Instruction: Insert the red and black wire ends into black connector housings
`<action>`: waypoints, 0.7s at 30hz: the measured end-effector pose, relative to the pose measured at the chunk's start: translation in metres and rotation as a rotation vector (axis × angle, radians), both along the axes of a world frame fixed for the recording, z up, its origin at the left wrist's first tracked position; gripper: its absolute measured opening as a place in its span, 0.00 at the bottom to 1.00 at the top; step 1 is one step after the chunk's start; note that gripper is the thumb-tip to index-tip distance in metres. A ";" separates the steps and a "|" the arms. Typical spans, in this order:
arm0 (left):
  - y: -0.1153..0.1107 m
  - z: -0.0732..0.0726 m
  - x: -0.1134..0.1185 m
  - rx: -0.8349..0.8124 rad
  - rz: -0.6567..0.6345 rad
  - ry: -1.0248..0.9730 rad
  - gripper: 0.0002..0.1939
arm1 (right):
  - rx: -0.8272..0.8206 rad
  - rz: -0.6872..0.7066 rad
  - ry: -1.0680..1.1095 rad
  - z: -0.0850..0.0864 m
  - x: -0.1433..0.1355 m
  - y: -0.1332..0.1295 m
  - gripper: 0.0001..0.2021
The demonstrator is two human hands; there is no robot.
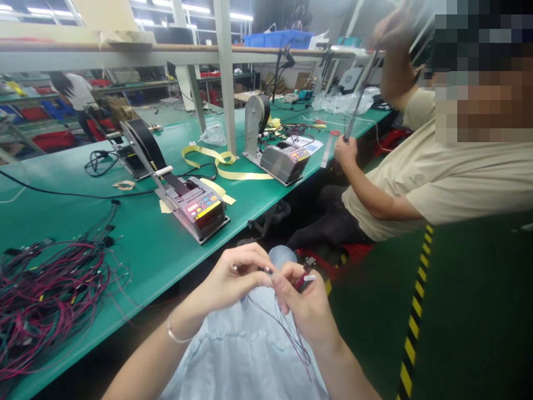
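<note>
Over my lap, both hands meet on a thin wire harness [287, 329], whose dark and reddish wires hang in a loop below. My left hand [241, 273] is closed, thumb and fingers pinching a small dark end piece of it. My right hand [303, 297] is closed around the wires close by. A connector [308, 263] and a small white piece [309, 278] stick out past its fingers. The exact shape of the part between my fingertips is hidden. On the green table [137, 244] to the left lies a tangled heap of similar harnesses [54, 289].
A tape dispenser [202, 208] with a black roll stands near the table edge, and a second dispenser [281, 161] is farther back. Yellow tape [245, 175] curls between them. At right, a seated co-worker [387, 178] holds up a wire bundle. Striped tape [414, 316] marks the floor.
</note>
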State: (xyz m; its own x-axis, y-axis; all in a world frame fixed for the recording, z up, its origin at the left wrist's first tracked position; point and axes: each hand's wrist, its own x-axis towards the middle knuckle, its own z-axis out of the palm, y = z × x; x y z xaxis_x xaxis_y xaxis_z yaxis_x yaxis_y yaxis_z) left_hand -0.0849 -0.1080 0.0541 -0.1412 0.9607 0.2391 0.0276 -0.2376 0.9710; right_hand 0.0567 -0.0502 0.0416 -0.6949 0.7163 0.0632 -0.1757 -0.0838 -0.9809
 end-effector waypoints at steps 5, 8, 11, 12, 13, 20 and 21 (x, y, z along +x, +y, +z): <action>0.003 -0.008 0.010 0.000 -0.029 -0.359 0.06 | 0.003 0.048 0.040 -0.005 0.000 -0.004 0.14; 0.003 -0.010 0.016 -0.011 -0.024 -0.427 0.08 | -0.007 0.010 0.050 -0.005 -0.001 -0.008 0.13; 0.000 -0.009 0.023 -0.037 0.005 -0.504 0.11 | 0.004 -0.024 0.058 -0.001 -0.004 -0.014 0.13; -0.001 -0.008 0.026 -0.063 0.016 -0.554 0.13 | 0.018 -0.031 0.065 0.000 -0.005 -0.016 0.13; -0.002 -0.006 0.028 -0.092 0.026 -0.613 0.13 | 0.043 -0.042 0.075 0.002 -0.006 -0.018 0.12; -0.005 0.007 0.037 -0.200 -0.013 -0.912 0.12 | 0.175 -0.195 0.051 0.015 -0.009 -0.024 0.10; -0.005 0.007 0.037 -0.208 -0.010 -0.936 0.12 | 0.169 -0.201 0.039 0.015 -0.009 -0.024 0.10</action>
State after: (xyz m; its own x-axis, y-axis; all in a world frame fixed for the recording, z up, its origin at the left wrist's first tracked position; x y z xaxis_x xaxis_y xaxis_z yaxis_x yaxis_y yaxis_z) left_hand -0.0479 -0.1131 0.0614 -0.1803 0.9732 -0.1424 -0.7821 -0.0540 0.6209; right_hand 0.0482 -0.0739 0.0561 -0.5343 0.8167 0.2181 -0.2104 0.1214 -0.9700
